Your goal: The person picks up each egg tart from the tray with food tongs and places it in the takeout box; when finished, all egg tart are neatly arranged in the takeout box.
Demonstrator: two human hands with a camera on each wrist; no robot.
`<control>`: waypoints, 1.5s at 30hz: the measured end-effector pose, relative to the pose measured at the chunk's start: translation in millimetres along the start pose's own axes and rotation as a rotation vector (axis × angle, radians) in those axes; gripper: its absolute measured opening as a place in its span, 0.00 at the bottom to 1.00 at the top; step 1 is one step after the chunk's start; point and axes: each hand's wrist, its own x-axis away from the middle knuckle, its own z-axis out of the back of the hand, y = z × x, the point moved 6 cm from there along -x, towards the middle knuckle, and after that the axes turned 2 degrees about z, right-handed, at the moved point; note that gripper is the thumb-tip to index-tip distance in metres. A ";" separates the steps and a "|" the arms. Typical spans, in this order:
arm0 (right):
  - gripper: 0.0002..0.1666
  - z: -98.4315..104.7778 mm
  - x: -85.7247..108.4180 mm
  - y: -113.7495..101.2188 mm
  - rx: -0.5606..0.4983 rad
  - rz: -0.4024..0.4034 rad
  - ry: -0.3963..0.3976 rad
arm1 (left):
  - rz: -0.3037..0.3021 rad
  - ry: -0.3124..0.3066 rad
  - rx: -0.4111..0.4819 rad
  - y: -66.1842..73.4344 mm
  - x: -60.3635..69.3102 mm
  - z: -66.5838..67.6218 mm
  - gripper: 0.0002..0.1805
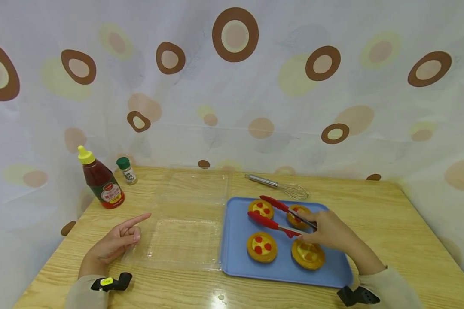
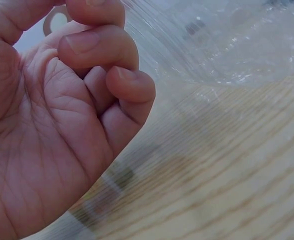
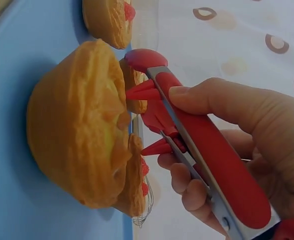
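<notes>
- Right hand (image 1: 326, 229): thumb and fingers clamped on the red tongs (image 1: 267, 222), over your blue tray (image 1: 233, 240).
- Tong arms stand apart. Their long axis runs from your grip, at about 4 o'clock, to the tips at 10.
- Key relation: the far-left raspberry tart (image 1: 261, 209) sits between 9 and 10 o'clock from your right hand, and from the head view shows between the tong tips. Contact: cannot tell.
- Tart is round, no long axis of its own; the tongs set the line. Your right hand is the nearer one.
- Near-left raspberry tart (image 1: 261, 247): between 8 and 9 o'clock of that hand. Yellow-topped tart (image 1: 308, 255): about 7. Far-right tart (image 1: 294, 221): partly behind tongs and fingers.
- Left hand (image 1: 114, 244): index straight toward 2 o'clock, other fingers curled, nothing gripped. Fingertip just beside the clear plastic box (image 1: 185, 242); touch unclear.
- Box lies at 9 o'clock of the tray, lid half laid toward 12, long axis roughly 12 to 6 on your counter (image 1: 386, 214).
- Whisk (image 1: 270, 183): 12 o'clock of the tray.
</notes>
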 end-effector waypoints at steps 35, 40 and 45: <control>0.35 6.7 -14.6 -38.1 -0.168 0.267 0.055 | -0.029 -0.055 0.018 0.7 -4.4 -1.7 0.32; 0.35 -3.5 -24.7 -54.5 -0.153 0.269 0.004 | -0.039 -0.064 0.020 0.8 -4.4 -3.1 0.32; 0.35 -13.3 -38.5 -76.1 -0.150 0.316 -0.045 | -0.021 -0.033 0.025 0.8 -1.3 -3.3 0.32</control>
